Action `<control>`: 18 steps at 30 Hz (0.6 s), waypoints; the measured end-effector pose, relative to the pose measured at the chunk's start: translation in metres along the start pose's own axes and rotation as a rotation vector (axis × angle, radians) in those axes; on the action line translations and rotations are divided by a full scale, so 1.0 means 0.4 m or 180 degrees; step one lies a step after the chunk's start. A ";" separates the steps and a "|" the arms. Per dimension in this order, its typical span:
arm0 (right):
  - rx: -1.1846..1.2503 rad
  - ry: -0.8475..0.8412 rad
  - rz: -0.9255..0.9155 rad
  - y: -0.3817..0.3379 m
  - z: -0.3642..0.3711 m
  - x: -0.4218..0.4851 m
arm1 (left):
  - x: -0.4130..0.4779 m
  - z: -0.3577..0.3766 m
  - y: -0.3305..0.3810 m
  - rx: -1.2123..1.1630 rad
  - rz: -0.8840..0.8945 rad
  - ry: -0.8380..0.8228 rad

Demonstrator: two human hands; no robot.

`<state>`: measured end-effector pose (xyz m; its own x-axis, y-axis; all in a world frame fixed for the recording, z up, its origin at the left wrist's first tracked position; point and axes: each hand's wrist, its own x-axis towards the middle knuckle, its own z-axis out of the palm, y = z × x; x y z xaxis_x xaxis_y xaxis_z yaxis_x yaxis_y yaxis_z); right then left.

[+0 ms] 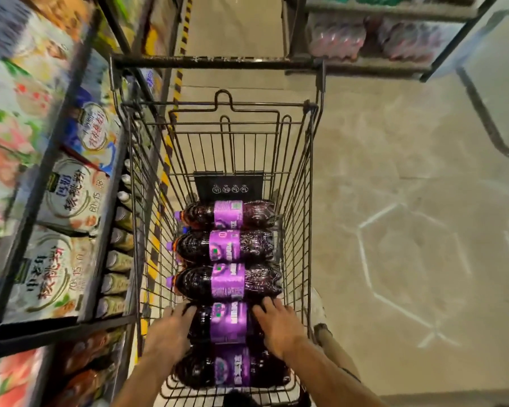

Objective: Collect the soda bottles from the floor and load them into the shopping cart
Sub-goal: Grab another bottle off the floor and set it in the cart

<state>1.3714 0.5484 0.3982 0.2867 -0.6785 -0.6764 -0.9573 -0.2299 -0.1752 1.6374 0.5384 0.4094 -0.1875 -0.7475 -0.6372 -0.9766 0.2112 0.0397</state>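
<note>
Five soda bottles (228, 274) lie side by side in the shopping cart (299, 183); shelves (56, 201) stand left of it.

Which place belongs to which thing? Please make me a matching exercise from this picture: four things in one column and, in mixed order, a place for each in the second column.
Things:
1. left hand
2. right hand
3. black card
4. pink bottle packs

Places:
A. on a shelf at the upper right
B. on the neck end of the held soda bottle
C. at the far end of the shopping cart
D. on the base end of the held soda bottle

Pairs: 1-B, 2-D, 3-C, 4-A
</note>
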 end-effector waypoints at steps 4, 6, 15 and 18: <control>0.0044 0.0216 -0.0129 0.040 -0.125 -0.065 | -0.050 -0.119 0.036 0.0233 -0.0184 0.0003; -0.0011 0.0392 -0.0177 0.077 -0.202 -0.098 | -0.070 -0.199 0.071 0.0258 -0.0216 0.0123; -0.0435 0.0878 0.0138 0.449 -0.554 -0.215 | -0.038 -0.632 0.383 0.0192 -0.0054 0.0632; -0.0367 0.1150 0.0198 0.624 -0.643 -0.248 | 0.022 -0.758 0.522 0.0357 0.0054 0.0670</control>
<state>1.1136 0.3787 0.6056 0.2424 -0.8910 -0.3840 -0.9688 -0.2436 -0.0463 1.4000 0.3848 0.6455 -0.2331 -0.8555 -0.4623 -0.9576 0.2847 -0.0440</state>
